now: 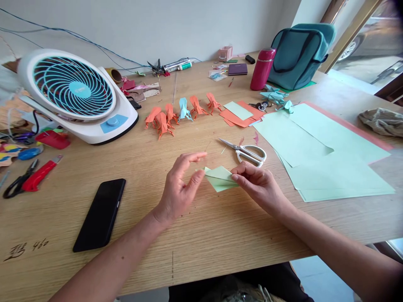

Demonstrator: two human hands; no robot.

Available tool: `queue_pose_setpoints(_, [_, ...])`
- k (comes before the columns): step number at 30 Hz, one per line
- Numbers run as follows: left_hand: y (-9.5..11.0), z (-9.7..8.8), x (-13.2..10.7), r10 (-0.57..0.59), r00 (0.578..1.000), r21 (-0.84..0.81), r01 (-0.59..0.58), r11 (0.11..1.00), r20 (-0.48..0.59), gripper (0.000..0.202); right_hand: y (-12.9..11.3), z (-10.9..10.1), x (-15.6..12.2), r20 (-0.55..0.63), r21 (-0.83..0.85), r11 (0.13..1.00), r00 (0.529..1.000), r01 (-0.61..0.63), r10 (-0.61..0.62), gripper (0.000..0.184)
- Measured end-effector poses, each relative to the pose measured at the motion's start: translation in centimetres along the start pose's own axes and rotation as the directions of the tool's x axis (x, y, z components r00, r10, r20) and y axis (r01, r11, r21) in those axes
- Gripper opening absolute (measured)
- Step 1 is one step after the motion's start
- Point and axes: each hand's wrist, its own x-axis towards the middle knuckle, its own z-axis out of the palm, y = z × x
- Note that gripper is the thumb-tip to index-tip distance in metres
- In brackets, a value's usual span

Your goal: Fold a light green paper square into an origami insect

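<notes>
Between my two hands is a small folded piece of pale green paper (219,178), with creases and overlapping flaps. My right hand (256,180) pinches its right corner between thumb and fingers. At the paper's left end is my left hand (182,182), its fingers apart from the thumb and the thumb tip close to the paper's edge. Just beyond my right hand lie white-handled scissors (252,154), blades pointing left. Farther back stand several folded orange paper figures (162,123) and a light blue paper figure (184,109).
Large pale green sheets (340,176) cover the right side of the wooden table (141,260). A black phone (100,214) lies left, near a white fan (75,92) and a red cutter (40,174). At the back are a pink bottle (262,71) and a teal bag (299,58).
</notes>
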Motion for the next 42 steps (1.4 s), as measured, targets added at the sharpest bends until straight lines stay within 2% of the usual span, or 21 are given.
queue_pose_setpoints(3, [-1.2, 0.3, 0.0, -0.161, 0.986, -0.148, 0.155, 0.977, -0.029, 0.027, 0.2, -0.1, 0.3, -0.020, 0.176, 0.976, 0.991, -0.128, 0.134, 0.029])
queue_pose_setpoints(8, [-1.1, 1.2, -0.6, -0.219, 0.961, -0.265, 0.258, 0.929, 0.168, 0.026, 0.4, 0.2, 0.3, 0.018, 0.304, 0.936, 0.984, -0.176, 0.179, 0.031])
queue_pose_setpoints(12, [-0.3, 1.7, -0.8, -0.257, 0.934, -0.333, 0.331, 0.883, 0.248, 0.017, 0.6, 0.9, 0.1, 0.097, 0.319, 0.922, 0.975, -0.221, 0.200, 0.036])
queue_pose_setpoints(17, [-0.4, 2.1, -1.2, -0.320, 0.914, -0.370, 0.396, 0.841, 0.251, 0.031, 0.9, 1.6, -0.3, 0.105, 0.248, 0.945, 0.975, -0.216, 0.195, 0.038])
queue_pose_setpoints(20, [-0.6, 2.4, -1.6, -0.322, 0.919, -0.389, 0.389, 0.835, 0.228, 0.036, 1.0, 1.8, -0.4, 0.083, 0.202, 0.963, 0.983, -0.180, 0.166, 0.033])
queue_pose_setpoints(23, [-0.5, 2.5, -1.7, -0.312, 0.933, -0.334, 0.356, 0.872, 0.180, 0.029, 1.1, 1.8, -0.5, 0.087, 0.171, 0.972, 0.985, -0.162, 0.149, 0.031])
queue_pose_setpoints(26, [-0.4, 2.4, -1.7, -0.265, 0.944, -0.297, 0.314, 0.902, 0.195, 0.024, 1.0, 1.8, -0.4, 0.077, 0.168, 0.974, 0.987, -0.151, 0.140, 0.030])
queue_pose_setpoints(30, [-0.3, 2.2, -1.7, -0.199, 0.960, -0.219, 0.242, 0.945, 0.198, 0.029, 1.1, 1.9, -0.3, 0.063, 0.204, 0.969, 0.990, -0.137, 0.127, 0.022])
queue_pose_setpoints(33, [-0.5, 2.2, -1.9, -0.166, 0.965, -0.193, 0.206, 0.959, 0.205, 0.033, 1.3, 1.8, -0.4, 0.039, 0.182, 0.978, 0.995, -0.101, 0.095, 0.034])
queue_pose_setpoints(38, [-0.6, 2.4, -2.1, -0.173, 0.954, -0.190, 0.222, 0.956, 0.243, 0.042, 1.3, 1.5, -0.8, -0.029, -0.035, 0.999, 0.999, -0.019, 0.018, 0.060])
queue_pose_setpoints(42, [-0.4, 2.4, -1.9, -0.158, 0.953, -0.196, 0.212, 0.958, 0.259, 0.040, 0.7, 1.3, -0.8, 0.005, -0.276, 0.949, 0.987, 0.155, -0.160, 0.068])
